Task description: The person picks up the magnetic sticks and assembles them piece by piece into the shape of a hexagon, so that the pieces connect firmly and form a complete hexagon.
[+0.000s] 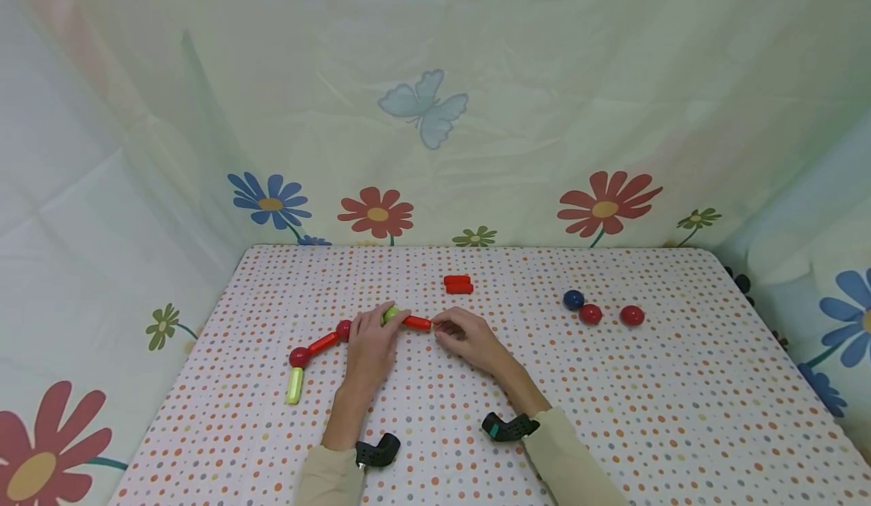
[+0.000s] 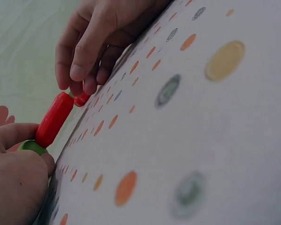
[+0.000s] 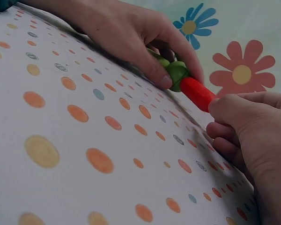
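my left hand pinches the green ball while my right hand curls loosely, gripping nothing, beside the free end of the red rod. looks like i'm joining rod to ball, and the next move likely calls for a steady left pinch. left wrist view catches right fingertips just off the rod, a gap my thumb hides in the right wrist view; only the head view shows the blue ball.

In the head view I can't see what the left hand hides between the partly covered red ball and green ball. Dark objects past the table's right edge are too small to identify; both sleeves are cut off below.
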`<move>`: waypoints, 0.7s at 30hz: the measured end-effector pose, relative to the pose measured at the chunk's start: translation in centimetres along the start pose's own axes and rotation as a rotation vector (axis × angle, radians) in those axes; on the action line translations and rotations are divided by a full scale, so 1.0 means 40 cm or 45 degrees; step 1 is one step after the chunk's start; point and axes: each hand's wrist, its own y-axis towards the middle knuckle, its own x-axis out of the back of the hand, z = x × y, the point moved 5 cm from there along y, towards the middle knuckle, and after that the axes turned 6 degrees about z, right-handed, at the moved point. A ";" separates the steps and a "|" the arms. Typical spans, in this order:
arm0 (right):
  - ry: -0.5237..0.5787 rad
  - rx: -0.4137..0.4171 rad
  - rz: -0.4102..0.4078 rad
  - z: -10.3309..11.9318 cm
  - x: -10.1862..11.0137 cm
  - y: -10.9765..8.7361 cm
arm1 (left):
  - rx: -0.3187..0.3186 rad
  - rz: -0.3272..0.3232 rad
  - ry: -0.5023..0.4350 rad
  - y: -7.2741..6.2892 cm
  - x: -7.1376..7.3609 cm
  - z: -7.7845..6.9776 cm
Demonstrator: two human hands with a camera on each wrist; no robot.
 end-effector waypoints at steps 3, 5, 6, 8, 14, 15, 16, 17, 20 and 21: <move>0.006 -0.016 0.002 -0.001 0.000 0.000 | 0.030 -0.008 -0.008 -0.002 0.001 0.003; 0.002 -0.035 0.007 -0.003 0.000 0.000 | 0.047 -0.018 -0.017 -0.002 0.002 0.006; -0.002 -0.044 0.010 -0.003 0.000 0.001 | 0.056 -0.023 -0.021 -0.001 0.003 0.007; -0.015 -0.059 0.014 -0.003 0.001 0.001 | 0.079 -0.039 -0.031 0.000 0.005 0.009; -0.045 -0.058 -0.003 -0.007 0.006 0.003 | 0.158 -0.035 -0.074 0.003 0.008 0.016; -0.051 -0.056 -0.012 -0.008 0.007 0.003 | 0.171 -0.030 -0.082 0.003 0.009 0.018; -0.057 -0.057 -0.023 -0.009 0.008 0.003 | 0.179 -0.028 -0.088 0.003 0.009 0.018; -0.063 -0.056 -0.038 -0.010 0.009 0.003 | 0.186 -0.028 -0.093 0.002 0.009 0.019; -0.084 -0.041 -0.099 -0.008 0.013 0.001 | 0.183 -0.049 -0.092 -0.001 0.011 0.019; -0.094 -0.040 -0.123 -0.007 0.014 -0.001 | 0.180 -0.057 -0.089 -0.003 0.012 0.019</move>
